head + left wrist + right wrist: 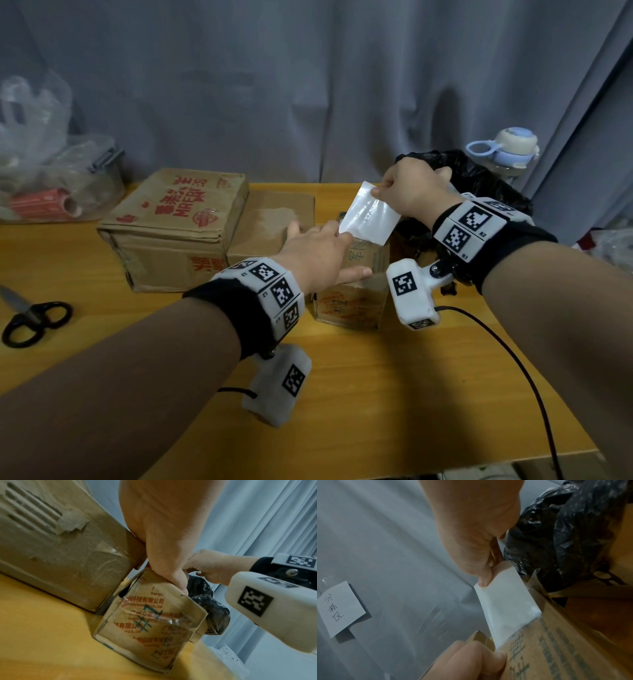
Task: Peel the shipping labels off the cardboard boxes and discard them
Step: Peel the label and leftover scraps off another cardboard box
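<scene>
A small printed cardboard box [352, 305] stands mid-table. My left hand [329, 253] grips its top, thumb over the near edge [178, 582] and fingers curled over the far edge [471, 660]. My right hand [382, 188] pinches the upper corner of a white shipping label [370, 219] between thumb and fingers [485, 581]. The label [506, 608] is lifted, glossy back showing. Its lower edge still sticks to the box top [547, 649]. A crumpled black plastic bag [479, 181] lies right behind the box, under my right hand.
A large red-printed carton [171, 222] and a plain brown box [270, 219] sit to the left, touching the small box. Black scissors [34, 318] lie at the left edge, clear plastic bags [41, 144] far left, a blue-capped bottle [507, 150] back right. A black cable [513, 359] crosses the near right tabletop.
</scene>
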{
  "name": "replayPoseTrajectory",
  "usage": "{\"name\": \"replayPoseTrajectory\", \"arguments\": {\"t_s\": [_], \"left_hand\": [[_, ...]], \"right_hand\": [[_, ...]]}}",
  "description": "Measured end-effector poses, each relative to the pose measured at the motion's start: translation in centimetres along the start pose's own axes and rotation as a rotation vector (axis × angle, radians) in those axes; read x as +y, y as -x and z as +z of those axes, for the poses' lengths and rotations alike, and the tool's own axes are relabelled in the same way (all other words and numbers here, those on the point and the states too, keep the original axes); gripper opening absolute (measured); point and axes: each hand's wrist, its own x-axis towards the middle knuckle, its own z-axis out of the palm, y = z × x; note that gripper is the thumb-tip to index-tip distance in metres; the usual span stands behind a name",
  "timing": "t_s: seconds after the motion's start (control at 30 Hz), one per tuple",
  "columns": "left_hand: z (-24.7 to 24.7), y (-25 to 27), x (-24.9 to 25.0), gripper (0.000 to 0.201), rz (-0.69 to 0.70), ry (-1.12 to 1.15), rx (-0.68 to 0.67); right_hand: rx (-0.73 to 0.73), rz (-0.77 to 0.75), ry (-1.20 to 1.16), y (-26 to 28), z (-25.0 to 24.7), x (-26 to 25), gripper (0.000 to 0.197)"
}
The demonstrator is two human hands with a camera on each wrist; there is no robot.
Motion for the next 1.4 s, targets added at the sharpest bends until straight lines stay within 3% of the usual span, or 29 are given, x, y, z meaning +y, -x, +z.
{"name": "replayPoseTrajectory", "arguments": {"t_s": [0.2, 0.4, 0.47, 0.73, 0.83, 0.9, 0.97, 1.03, 1.2, 1.3, 1.4], "left_hand": [[-2.1, -1.3, -0.8, 0.055, 0.029, -0.07, -0.067], [-1.8, -2.0, -2.5, 0.017, -0.034, 0.188, 0.095], [-1.5, -2.2, -2.4, 0.018, -0.072, 0.269, 0.122], [-1.1, -1.9, -2.2, 0.055, -0.162, 0.25, 0.086], [-1.0, -1.5, -2.2, 0.078, -0.139, 0.311, -0.008], [-1.1, -1.4, -2.4, 0.075, -0.078, 0.336, -0.098], [-1.1, -1.5, -2.8, 0.068, -0.038, 0.298, -0.139], [-1.1, -1.6, -3.1, 0.066, -0.023, 0.254, -0.123], [-1.0, -1.1, -2.3, 0.047, -0.034, 0.133, -0.039], [-1.1, -0.6, -1.2, 0.057, -0.035, 0.084, -0.001], [-1.1, -0.3, -1.1, 0.06, -0.037, 0.084, 0.008]], "right_hand": [[-0.084, -0.067, -0.186, 0.4, -1.1, -0.1, 0.012], [-0.191, -0.391, -0.241, 2.3, -2.0, -1.8, 0.03], [-0.212, -0.431, -0.289, 3.0, -1.6, -2.1, 0.033], [-0.337, -0.241, -0.537, 4.7, -1.5, -1.2, 0.024], [-0.39, -0.127, -0.663, 5.0, -0.8, -0.4, 0.024], [-0.478, -0.042, -0.742, 5.5, -0.7, 0.0, 0.038], [-0.552, -0.054, -0.809, 6.0, -0.9, 0.3, 0.053], [-0.523, -0.143, -0.73, 6.3, -1.2, 0.2, 0.05], [-0.364, -0.282, -0.196, 6.1, -1.7, -1.9, 0.051], [-0.291, -0.322, 0.054, 6.0, -1.6, -3.3, 0.039], [-0.325, -0.311, 0.176, 5.9, -1.7, -3.8, 0.028]]}}
